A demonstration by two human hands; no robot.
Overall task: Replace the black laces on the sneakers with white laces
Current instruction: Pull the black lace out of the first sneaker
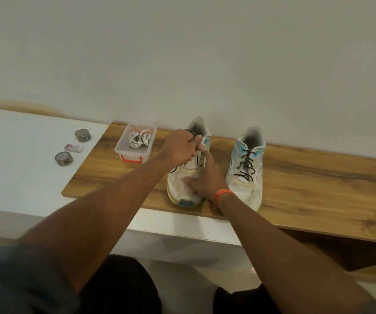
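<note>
Black lace [196,155] runs up from left sneaker [188,175] into left hand [180,147], grip closed on it; right hand [207,177] steadies toe, fingers spread

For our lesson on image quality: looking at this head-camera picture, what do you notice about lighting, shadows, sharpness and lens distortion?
Head view: soft, even light, no glare; a faint shadow under the wooden board; wide-angle bending curves the board's edges; the near forearms look oversized and soft; the left hand pulling the black lace is slightly blurred.
</note>
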